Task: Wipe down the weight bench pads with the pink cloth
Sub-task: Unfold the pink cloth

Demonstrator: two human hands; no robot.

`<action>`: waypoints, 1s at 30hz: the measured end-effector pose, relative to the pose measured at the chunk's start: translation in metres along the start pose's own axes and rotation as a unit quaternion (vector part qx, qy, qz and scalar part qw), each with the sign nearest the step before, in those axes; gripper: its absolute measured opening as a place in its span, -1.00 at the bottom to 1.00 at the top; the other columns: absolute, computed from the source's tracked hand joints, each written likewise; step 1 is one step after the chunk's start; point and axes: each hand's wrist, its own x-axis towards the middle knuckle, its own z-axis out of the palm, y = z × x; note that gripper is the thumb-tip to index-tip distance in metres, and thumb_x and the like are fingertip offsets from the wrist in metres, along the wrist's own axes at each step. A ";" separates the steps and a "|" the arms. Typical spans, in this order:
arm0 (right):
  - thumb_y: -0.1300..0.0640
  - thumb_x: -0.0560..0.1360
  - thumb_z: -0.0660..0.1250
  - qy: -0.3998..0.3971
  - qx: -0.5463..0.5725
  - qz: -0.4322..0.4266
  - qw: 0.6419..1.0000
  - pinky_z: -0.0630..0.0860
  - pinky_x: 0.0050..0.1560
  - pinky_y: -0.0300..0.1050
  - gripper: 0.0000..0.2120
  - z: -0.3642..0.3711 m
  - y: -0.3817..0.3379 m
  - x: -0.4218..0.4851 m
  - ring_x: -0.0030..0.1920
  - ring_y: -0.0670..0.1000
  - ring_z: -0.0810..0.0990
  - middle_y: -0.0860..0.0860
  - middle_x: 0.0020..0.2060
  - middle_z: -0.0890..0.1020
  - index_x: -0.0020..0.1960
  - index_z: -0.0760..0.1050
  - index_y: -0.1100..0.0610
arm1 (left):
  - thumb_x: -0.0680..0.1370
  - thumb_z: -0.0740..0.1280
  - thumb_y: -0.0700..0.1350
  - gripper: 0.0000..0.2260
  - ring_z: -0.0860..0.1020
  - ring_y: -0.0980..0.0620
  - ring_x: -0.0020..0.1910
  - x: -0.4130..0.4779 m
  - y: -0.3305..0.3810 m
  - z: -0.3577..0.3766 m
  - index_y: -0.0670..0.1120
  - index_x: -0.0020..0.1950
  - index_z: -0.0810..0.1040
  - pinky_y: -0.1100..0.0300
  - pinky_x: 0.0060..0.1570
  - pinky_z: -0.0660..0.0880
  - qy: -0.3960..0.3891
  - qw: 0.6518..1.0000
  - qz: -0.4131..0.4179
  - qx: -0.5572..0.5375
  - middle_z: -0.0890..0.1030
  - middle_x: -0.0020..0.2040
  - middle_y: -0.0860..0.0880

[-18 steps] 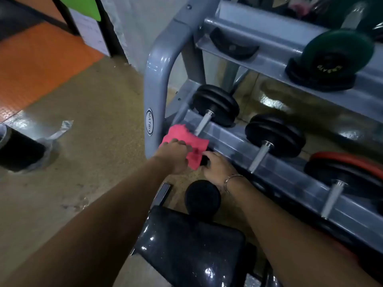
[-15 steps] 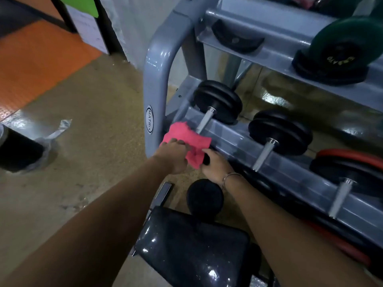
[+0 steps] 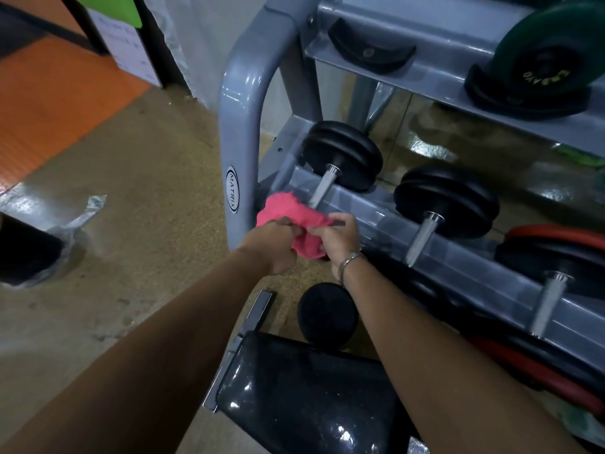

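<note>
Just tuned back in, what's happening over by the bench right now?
A person holds the pink cloth bunched between both hands: the left hand and the right hand each pinch it with curled fingers. The cloth is up in front of the lower shelf of the grey dumbbell rack, not on any pad. The black bench pad and the round roller pad lie below the arms, and the cloth touches neither.
</note>
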 end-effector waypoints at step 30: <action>0.27 0.53 0.32 -0.065 -0.222 -0.283 0.931 0.52 -0.07 -0.09 -0.82 -0.166 -0.206 -0.181 -0.09 0.00 0.63 0.04 -0.10 0.68 0.00 0.60 0.03 | 0.20 0.26 -0.59 -0.35 0.59 -0.16 -0.11 -0.077 0.176 -0.247 -0.10 0.19 0.47 0.18 -0.37 0.51 -0.008 0.889 0.063 -0.454 0.59 0.11 -0.32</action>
